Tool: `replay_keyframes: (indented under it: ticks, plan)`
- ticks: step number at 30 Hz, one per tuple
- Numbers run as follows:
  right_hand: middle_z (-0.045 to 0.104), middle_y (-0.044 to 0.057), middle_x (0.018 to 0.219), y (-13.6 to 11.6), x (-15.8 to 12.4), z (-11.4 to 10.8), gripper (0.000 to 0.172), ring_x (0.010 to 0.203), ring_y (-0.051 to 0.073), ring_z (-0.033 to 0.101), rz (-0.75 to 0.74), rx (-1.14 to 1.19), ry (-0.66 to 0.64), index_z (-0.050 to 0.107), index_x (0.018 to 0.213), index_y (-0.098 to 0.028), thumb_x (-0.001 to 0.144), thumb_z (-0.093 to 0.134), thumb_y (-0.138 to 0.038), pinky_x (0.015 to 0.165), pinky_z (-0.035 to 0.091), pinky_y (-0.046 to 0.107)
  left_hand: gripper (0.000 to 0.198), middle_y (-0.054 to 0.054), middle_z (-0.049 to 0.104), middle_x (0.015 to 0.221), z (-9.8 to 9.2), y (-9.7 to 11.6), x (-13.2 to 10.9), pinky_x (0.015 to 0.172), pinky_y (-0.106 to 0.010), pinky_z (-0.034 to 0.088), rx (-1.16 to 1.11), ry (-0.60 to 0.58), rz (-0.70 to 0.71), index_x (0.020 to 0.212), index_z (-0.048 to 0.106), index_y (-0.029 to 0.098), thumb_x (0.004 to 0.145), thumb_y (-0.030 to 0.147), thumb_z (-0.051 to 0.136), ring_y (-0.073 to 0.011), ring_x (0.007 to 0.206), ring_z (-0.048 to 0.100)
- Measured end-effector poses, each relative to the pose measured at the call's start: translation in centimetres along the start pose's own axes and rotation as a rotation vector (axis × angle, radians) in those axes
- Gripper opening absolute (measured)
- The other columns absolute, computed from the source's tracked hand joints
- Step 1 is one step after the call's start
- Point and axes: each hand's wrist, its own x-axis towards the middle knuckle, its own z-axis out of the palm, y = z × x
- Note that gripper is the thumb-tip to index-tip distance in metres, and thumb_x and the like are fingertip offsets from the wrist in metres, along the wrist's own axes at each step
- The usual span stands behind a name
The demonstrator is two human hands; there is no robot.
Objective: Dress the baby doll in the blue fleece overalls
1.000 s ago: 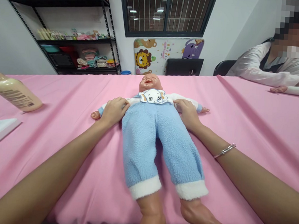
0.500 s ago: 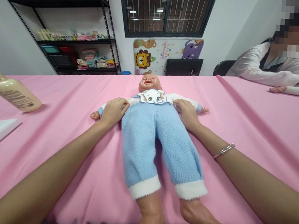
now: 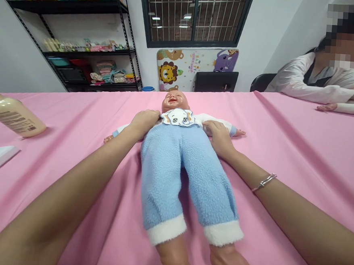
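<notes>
At 9 o'clock lies what we take for a lotion bottle (image 3: 14, 117). Our left hand (image 3: 144, 122) rests open, palm down, on the shoulder of the baby doll (image 3: 172, 156), which lies face-up at 12 o'clock on pink cloth (image 3: 75, 117). Its fleece trousers (image 3: 188, 177) look soft, its vinyl limbs firm; we judge it light, best held under the torso. Our right hand (image 3: 220, 137) rests equally open on the other sleeve, gripping nothing. A co-worker's sleeve (image 3: 308, 81) shows at 2 o'clock.

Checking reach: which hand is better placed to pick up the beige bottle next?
Probably the left hand: it rests on the doll's shoulder, nearer the bottle; the right hand lies beyond the doll.
</notes>
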Motion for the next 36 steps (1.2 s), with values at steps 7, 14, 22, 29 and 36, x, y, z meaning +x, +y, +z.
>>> replay_keyframes:
  ticks: [7,14,22,29,36]
  plan:
    - [0.059,0.012,0.124,0.0,-0.1,0.1,0.033,0.114,0.033,0.051,-0.001,-0.005,-0.002,0.059,0.113,-0.018,0.084,0.048,-0.029,0.095,0.040,0.051,0.032,-0.018,0.069,0.096,0.2,-0.4,1.9,0.074,-0.040,0.049,-0.113,-0.027,-0.231,0.092,0.071,0.016,0.088,0.031,0.043,-0.0328,0.092,0.065]
    - [0.063,0.013,0.111,-0.6,0.2,-0.4,0.021,0.109,0.029,0.055,0.035,0.129,0.130,0.064,0.094,-0.017,0.082,0.050,-0.026,0.098,0.042,0.046,0.024,-0.015,0.069,0.092,1.7,-0.8,1.2,0.083,-0.043,0.049,-0.475,0.152,-0.358,0.080,0.067,0.016,0.086,0.029,0.048,-0.0294,0.092,0.063]
    - [0.059,0.006,0.070,-2.1,0.5,-1.7,0.042,0.066,0.018,0.052,0.404,0.546,-0.215,0.057,0.072,-0.017,0.085,0.049,-0.056,0.063,0.041,0.032,0.050,-0.003,0.055,0.062,0.1,0.2,-5.3,0.059,-0.028,0.042,-0.892,0.016,-0.182,0.061,0.052,0.017,0.091,0.056,0.039,-0.0157,0.060,0.050]
    - [0.043,-0.001,0.061,-2.0,2.1,-4.2,0.060,0.055,0.010,0.038,0.571,1.029,-0.199,0.049,0.067,-0.019,0.052,0.077,-0.070,0.051,0.032,0.026,0.044,-0.001,0.057,0.070,0.9,-1.1,-7.1,0.065,-0.028,0.040,-1.008,-0.018,-0.193,0.069,0.056,0.017,0.079,0.060,0.054,-0.0169,0.068,0.051]
    - [0.043,0.000,0.064,-1.6,0.7,-2.4,0.044,0.060,0.012,0.037,0.452,0.559,-0.214,0.046,0.066,-0.018,0.073,0.064,-0.058,0.057,0.029,0.028,0.032,0.001,0.051,0.073,3.1,-1.1,-7.2,0.067,-0.029,0.037,-0.962,0.098,-0.138,0.078,0.049,0.018,0.078,0.048,0.060,-0.0159,0.071,0.049]
